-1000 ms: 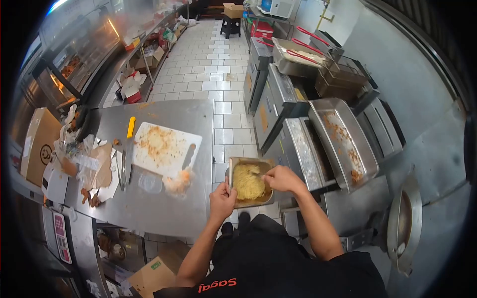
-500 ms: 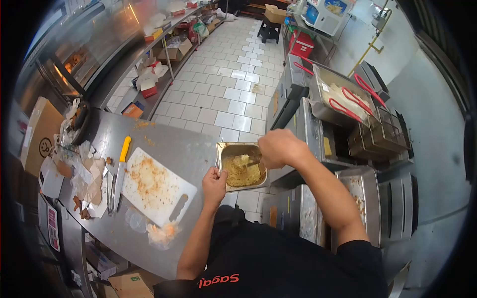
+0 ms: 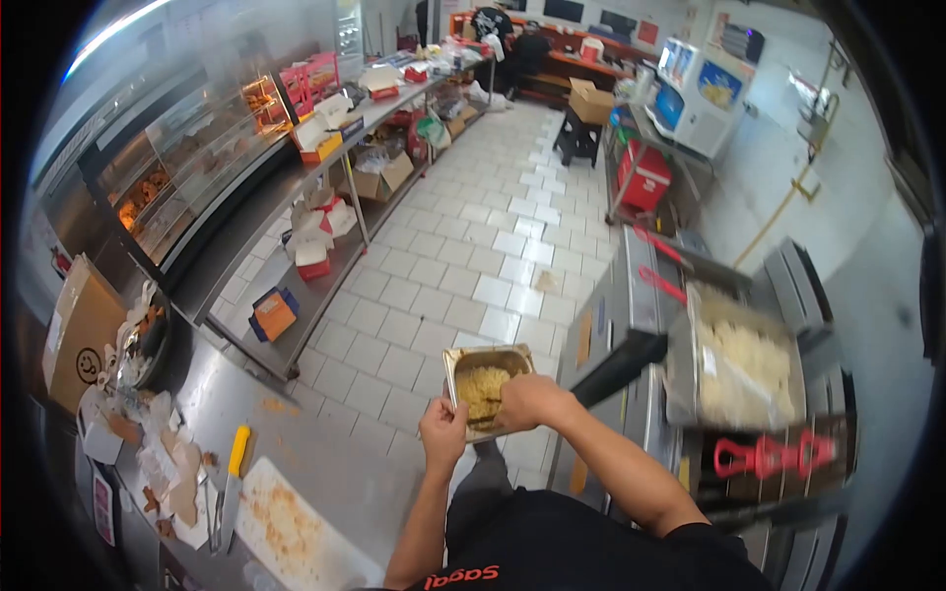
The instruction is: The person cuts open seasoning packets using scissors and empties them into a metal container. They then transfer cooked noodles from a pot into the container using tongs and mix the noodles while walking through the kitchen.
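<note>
A square metal container [image 3: 451, 379] with yellow mashed food [image 3: 481, 386] in it is held in front of my body. My left hand [image 3: 443, 430] is closed on its left rim, thumb on top. My right hand [image 3: 527, 402] is closed at the container's right side, over the food; the utensil it held earlier is mostly hidden by the fingers now. On the steel table [image 3: 325, 433] at the lower left lie a yellow-handled knife [image 3: 235, 468] and a white cutting board [image 3: 301, 532] with brown crumbs.
A tray of pale food [image 3: 744, 364] and fryer baskets with red handles [image 3: 774, 456] stand at right. Shelving [image 3: 335, 286] with boxes runs along the left. A black stool [image 3: 578, 138] carries a cardboard box. People in dark clothes [image 3: 527, 49] are far back.
The view has swung up and forward, showing more of the room. My right hand has come down from its raised position to the container. The table and board have moved lower in view.
</note>
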Available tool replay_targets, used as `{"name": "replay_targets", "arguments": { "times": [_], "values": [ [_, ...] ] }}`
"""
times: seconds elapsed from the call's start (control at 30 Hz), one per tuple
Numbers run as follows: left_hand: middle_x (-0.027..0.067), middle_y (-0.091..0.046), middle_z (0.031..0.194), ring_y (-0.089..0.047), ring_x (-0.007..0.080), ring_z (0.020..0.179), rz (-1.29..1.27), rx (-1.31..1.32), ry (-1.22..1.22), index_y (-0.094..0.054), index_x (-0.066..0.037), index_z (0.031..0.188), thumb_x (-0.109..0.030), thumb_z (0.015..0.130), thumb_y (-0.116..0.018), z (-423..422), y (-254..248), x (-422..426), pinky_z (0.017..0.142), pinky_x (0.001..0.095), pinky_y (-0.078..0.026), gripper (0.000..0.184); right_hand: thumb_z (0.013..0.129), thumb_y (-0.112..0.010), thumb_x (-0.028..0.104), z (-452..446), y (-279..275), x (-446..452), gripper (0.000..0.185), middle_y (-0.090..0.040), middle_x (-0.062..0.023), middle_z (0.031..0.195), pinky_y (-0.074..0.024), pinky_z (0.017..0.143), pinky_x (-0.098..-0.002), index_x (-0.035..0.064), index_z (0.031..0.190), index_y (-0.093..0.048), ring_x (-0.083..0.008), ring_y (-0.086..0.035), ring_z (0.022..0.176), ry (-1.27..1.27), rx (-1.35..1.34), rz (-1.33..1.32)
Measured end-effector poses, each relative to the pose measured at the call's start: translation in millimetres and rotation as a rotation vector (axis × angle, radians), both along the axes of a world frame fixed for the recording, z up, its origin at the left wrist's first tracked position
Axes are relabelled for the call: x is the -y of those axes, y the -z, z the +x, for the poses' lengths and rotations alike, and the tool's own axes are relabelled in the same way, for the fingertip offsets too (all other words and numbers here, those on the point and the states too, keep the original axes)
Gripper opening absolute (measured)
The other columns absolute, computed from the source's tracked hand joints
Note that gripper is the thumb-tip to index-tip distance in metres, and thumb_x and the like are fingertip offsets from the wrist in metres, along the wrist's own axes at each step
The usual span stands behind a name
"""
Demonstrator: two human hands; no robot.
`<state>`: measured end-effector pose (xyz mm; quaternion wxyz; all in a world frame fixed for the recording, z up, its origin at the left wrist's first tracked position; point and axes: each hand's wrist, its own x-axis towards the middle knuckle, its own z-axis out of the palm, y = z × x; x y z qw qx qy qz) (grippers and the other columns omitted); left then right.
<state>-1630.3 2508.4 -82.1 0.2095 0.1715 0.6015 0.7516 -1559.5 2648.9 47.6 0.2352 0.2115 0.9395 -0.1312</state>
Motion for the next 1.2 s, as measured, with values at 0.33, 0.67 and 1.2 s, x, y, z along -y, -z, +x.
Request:
{"name": "replay_targets", "arguments": {
  "times": [0.33,0.67,1.2],
  "values": [
    [0.0267,-0.052,0.131,-0.05,0.0028,0.075,-0.005,-0.037,-0.131,-0.047,-0.002,0.077,0.006,0.087,-0.059,-152.6,24.4,-138.9,0.061,0.0199,-0.038,0.018,0.079,-0.066,0.039,-174.7,3.4,-147.6,0.042,-0.069,-0.0217,0.087,-0.0548,0.075,-0.0438,-0.0033,0.084,-0.07,-0.0371,-0.068,0.085,-0.155,0.033,-0.121],
    [0.0382,-0.034,0.141,-0.056,0.0039,0.072,-0.456,-0.207,-0.23,-0.048,0.0,0.074,-0.004,0.082,-0.068,-323.6,-7.4,-221.7,0.057,0.0223,-0.044,0.022,0.079,-0.065,0.044,-368.9,29.2,-252.7,0.047,-0.069,-0.0218,0.088,-0.0546,0.076,-0.0439,-0.0019,0.088,-0.07,-0.0376,-0.067,0.085,-0.419,0.064,-0.21],
    [0.0252,-0.064,0.119,-0.046,0.0053,0.054,-0.367,-0.272,-0.615,-0.049,-0.001,0.076,-0.01,0.086,-0.07,-696.2,-19.1,-263.4,0.048,0.024,-0.038,0.024,0.076,-0.065,0.045,-777.5,5.8,-298.8,0.047,-0.07,-0.0212,0.087,-0.0547,0.076,-0.0445,-0.0003,0.086,-0.071,-0.0388,-0.067,0.083,-0.833,-0.165,-0.084]
  ]
}}
